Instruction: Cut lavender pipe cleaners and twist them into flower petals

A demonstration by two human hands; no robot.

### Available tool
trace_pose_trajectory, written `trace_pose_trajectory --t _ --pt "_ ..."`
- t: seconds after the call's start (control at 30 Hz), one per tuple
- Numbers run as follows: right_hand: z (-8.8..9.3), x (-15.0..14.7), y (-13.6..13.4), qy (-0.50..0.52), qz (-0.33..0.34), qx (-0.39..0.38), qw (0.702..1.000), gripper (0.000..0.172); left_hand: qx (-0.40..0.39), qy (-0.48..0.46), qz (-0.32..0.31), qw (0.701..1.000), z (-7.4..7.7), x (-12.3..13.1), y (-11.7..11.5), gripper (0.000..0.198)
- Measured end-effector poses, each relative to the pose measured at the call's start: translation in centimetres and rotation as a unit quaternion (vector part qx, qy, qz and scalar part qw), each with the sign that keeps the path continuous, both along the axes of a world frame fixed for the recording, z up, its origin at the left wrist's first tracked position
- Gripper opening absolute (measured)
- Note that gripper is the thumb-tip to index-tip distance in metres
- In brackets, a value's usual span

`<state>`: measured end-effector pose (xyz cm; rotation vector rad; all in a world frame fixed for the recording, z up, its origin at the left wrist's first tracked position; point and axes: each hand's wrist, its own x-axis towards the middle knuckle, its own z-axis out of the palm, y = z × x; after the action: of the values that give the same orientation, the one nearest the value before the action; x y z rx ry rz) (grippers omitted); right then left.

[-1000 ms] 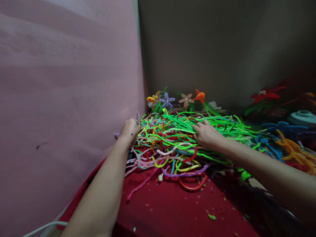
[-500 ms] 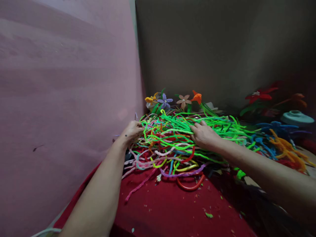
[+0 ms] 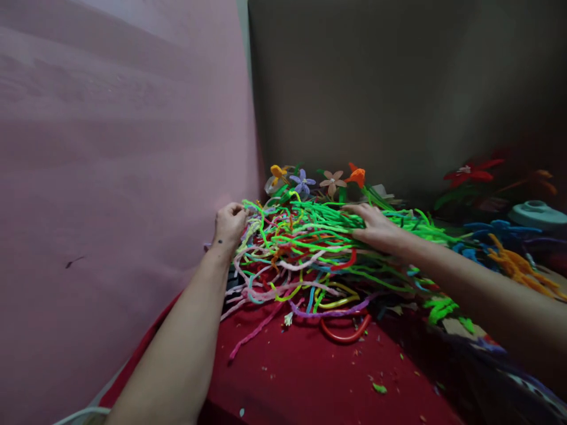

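Observation:
A large tangled heap of fuzzy pipe cleaners [image 3: 305, 239] lies on the red cloth [image 3: 292, 372], mostly bright green with pink, red, yellow and white ones among them. My left hand [image 3: 231, 223] is closed at the heap's left end, its fingers pinched on pipe cleaner ends. On the right side of the heap, my right hand [image 3: 376, 227] rests over the green pipe cleaners [image 3: 328, 217], thumb apart from the fingers, which curve around part of the bundle. Its fingertips are partly lost among the strands.
Fuzzy flowers stand behind the heap, among them a purple flower [image 3: 303, 181] and an orange flower [image 3: 355, 175]. A pink wall [image 3: 133, 177] rises close on the left. A red ring-shaped handle [image 3: 345, 339] lies in front. Orange pipe cleaners [image 3: 518, 268] lie at right.
My left hand has risen slightly and turned, lifting strand ends at the heap's left end. My right hand has shifted a little up and right, its fingers spreading over the green strands.

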<state>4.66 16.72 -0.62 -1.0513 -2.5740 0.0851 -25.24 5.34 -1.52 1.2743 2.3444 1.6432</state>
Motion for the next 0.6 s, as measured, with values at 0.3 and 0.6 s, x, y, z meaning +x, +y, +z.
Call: trace_pose_trajectory --t 0.3,0.6 --pt "3.7 -9.8 -4.5 0.199 0.158 0.108 0.961 0.033 0.108 0.025 -0.057 0.992 0.3 1.0 0.4 0.018" --pt "2.1 -17.1 -3.0 0.147 0.113 0.011 0.983 0.025 0.104 0.026 -0.158 0.982 0.0 1.6 0.2 0.016"
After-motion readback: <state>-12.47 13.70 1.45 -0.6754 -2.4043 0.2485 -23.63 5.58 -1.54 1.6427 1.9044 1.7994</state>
